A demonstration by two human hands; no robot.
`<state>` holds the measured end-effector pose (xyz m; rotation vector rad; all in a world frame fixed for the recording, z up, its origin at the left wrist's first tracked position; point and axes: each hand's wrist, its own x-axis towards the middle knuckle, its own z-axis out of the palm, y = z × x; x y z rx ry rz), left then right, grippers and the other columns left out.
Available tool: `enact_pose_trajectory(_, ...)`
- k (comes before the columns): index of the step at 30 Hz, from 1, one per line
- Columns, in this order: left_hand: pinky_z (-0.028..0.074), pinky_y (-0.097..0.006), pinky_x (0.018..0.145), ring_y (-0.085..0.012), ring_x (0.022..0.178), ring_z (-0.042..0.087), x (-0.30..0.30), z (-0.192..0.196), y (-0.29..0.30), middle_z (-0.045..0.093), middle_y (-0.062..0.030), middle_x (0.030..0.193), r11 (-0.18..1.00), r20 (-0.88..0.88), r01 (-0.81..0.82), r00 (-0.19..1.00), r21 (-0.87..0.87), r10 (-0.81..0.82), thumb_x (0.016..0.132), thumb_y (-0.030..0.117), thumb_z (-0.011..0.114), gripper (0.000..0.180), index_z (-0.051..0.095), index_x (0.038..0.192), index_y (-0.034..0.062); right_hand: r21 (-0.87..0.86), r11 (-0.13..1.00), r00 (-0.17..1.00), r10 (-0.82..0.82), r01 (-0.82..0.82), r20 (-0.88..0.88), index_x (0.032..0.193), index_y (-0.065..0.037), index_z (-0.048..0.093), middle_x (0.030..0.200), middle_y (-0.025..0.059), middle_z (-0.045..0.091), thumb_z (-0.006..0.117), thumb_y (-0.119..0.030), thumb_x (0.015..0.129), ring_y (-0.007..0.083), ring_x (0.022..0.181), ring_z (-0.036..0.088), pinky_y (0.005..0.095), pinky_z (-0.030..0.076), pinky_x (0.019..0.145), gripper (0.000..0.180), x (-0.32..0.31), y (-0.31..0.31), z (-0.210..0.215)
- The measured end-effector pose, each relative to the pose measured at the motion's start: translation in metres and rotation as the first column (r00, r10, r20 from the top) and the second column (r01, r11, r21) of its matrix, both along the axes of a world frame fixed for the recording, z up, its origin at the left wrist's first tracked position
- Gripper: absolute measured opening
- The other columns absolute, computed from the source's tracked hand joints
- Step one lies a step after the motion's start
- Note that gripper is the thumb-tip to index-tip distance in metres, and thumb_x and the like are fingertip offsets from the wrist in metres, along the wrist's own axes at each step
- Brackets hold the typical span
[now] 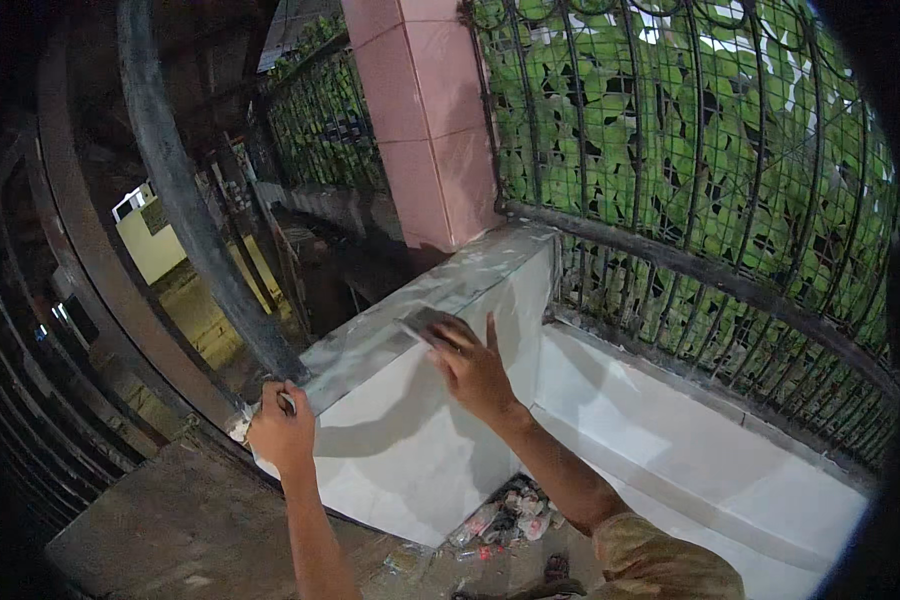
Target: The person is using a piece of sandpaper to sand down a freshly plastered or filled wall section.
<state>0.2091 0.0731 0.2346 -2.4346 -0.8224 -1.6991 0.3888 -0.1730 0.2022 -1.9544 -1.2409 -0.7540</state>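
Note:
My right hand (467,368) is over the long edge of a low wall's top (370,325), which is grey with pale smears. Its fingers close around a thin, flat, greyish piece (413,328) that lies against the wall top; its exact kind is unclear. My left hand (282,428) is at the near left end of the wall, close to the foot of a grey metal post (205,215). Those fingers are curled in, and what they hold, if anything, is hidden. White facing (400,450) covers the wall's side below both hands.
A pink tiled pillar (425,120) rises at the wall's far end. Metal fencing (695,140) with green leaves behind runs along the right, above a white ledge (690,440). Rubble and litter (510,515) lie on the floor by the wall. Dark gate bars (100,290) stand at the left.

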Motion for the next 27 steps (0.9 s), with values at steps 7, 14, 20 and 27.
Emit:
enact_pose_trajectory(7,0.044,-0.038,0.042,-0.0234,0.043,0.059,0.004,0.005,0.0,0.056,-0.0017,0.051,0.996,0.033,-0.007,0.999,0.092,0.004,0.093,0.025,0.069,0.016,0.063,0.083,0.0138,0.022,0.991,0.988,0.134,-0.133,-0.073,0.119,-0.012,0.071,0.141,0.005,0.061,0.067,-0.012,0.095,0.0244,0.143,0.049,0.0725,0.014,0.122,0.024,0.008,0.012,0.001)
enact_pose_trajectory(14,0.046,-0.037,0.046,-0.0253,0.046,0.061,-0.002,0.005,-0.003,0.059,-0.004,0.054,1.0,-0.013,-0.014,1.0,0.009,0.014,0.093,0.021,0.071,0.015,0.064,0.083,0.0116,-0.006,0.995,0.995,0.1,-0.1,0.027,0.131,-0.014,0.068,0.138,0.006,0.062,0.066,-0.014,0.095,0.0266,0.138,0.053,0.0698,0.011,0.124,0.036,0.014,0.019,0.001)
enact_pose_trajectory(20,0.046,-0.037,0.045,-0.0256,0.045,0.06,0.0,0.004,-0.002,0.058,-0.0028,0.054,1.0,-0.014,-0.016,1.0,0.013,0.016,0.092,0.018,0.07,0.014,0.064,0.081,0.0123,-0.029,0.981,0.973,0.196,-0.194,0.123,0.13,-0.012,0.068,0.143,0.007,0.059,0.067,-0.012,0.094,0.0259,0.141,0.051,0.0723,0.006,0.123,0.036,-0.007,0.023,-0.008)
enact_pose_trajectory(27,0.048,-0.039,0.045,-0.0273,0.046,0.062,0.002,0.004,0.0,0.059,-0.0027,0.054,0.999,0.013,-0.018,1.0,0.034,0.017,0.09,0.023,0.07,0.014,0.063,0.08,0.0145,-0.056,0.984,0.986,0.168,-0.167,0.021,0.127,-0.012,0.065,0.145,0.01,0.058,0.068,-0.01,0.091,0.03,0.135,0.056,0.0712,0.013,0.123,0.036,-0.039,0.027,-0.044)
